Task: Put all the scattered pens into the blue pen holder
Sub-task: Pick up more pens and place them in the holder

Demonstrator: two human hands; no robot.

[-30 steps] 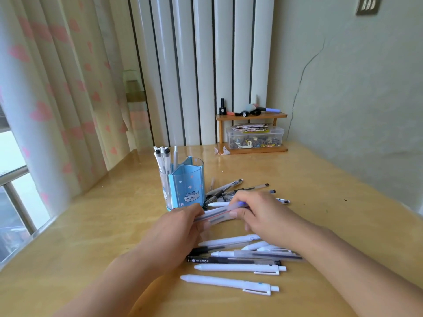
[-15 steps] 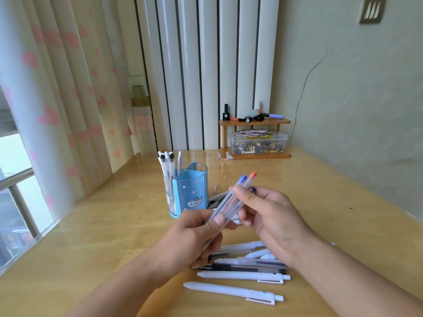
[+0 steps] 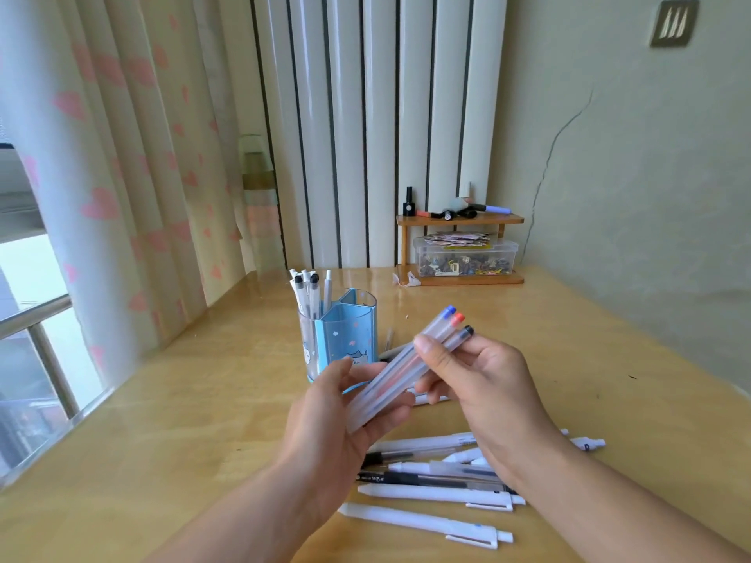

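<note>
Both hands hold a bundle of three frosted pens (image 3: 406, 365) with blue, red and black end caps, tilted up to the right above the desk. My left hand (image 3: 337, 416) cradles the lower ends; my right hand (image 3: 471, 379) grips the upper part with thumb on top. The blue pen holder (image 3: 345, 339) stands just behind my left hand, with several white pens (image 3: 309, 290) upright in its clear compartment. Several scattered white and black pens (image 3: 430, 491) lie on the desk below my hands, partly hidden by my right forearm.
A wooden desk (image 3: 183, 420) meets a window and heart-print curtain (image 3: 101, 176) at left. A small wooden shelf (image 3: 459, 221) with a clear box (image 3: 465, 258) of small items stands against the back wall. More pens (image 3: 392, 351) lie behind the holder.
Both hands lifted the three frosted pens from the desk pile and raised them, tilting their capped ends up; the camera view rose slightly.
</note>
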